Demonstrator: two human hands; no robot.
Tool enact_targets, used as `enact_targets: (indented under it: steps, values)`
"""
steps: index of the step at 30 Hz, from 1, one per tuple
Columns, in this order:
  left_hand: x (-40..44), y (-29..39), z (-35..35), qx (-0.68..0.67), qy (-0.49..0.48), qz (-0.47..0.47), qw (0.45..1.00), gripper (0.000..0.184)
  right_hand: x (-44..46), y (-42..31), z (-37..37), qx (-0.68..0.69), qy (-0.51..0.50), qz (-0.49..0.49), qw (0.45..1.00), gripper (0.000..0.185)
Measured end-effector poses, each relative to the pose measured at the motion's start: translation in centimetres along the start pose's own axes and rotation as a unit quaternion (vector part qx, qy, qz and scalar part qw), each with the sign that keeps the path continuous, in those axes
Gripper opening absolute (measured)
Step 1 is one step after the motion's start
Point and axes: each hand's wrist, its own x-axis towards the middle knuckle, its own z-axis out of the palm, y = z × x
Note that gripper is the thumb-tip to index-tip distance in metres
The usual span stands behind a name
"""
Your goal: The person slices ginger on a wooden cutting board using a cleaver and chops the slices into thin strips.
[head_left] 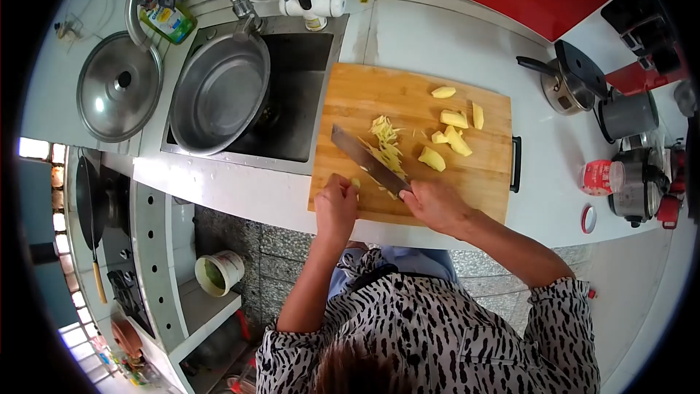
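Right hand clasps kitchen knife
Blade extends forward-left from grip, beside yellow shreds; left hand's hold unclear.

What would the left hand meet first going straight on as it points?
Probably the knife, slanting just ahead of the left hand over the board; the blade's height is unclear from this view.

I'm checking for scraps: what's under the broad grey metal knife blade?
Thin pale-yellow strips show beside the blade on the rectangular tan wooden board; whatever lies directly beneath is covered.
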Motion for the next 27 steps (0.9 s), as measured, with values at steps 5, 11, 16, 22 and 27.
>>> enact_targets:
  steps: [5,11,16,22,27]
  values:
    - [0.2,-0.7,0.6,0.036,0.041,0.053,0.997,0.01,0.3,-0.5,1.4,-0.043,-0.037,-0.01,0.998,0.029]
    - [0.3,0.1,1.3,0.104,0.078,0.134,0.982,0.008,0.4,-0.6,0.7,0.033,0.029,0.011,0.999,0.028]
    - [0.6,0.7,2.5,0.093,0.054,0.088,0.99,0.008,0.1,-0.9,-0.8,0.008,0.044,0.0,0.999,0.026]
    - [0.5,0.5,2.5,0.079,0.061,0.104,0.99,0.007,0.0,-0.9,0.4,-0.024,0.01,-0.007,1.0,0.025]
    - [0.5,0.6,2.5,0.072,0.069,0.12,0.988,0.007,0.7,-1.1,1.3,-0.04,-0.008,0.006,0.999,0.026]
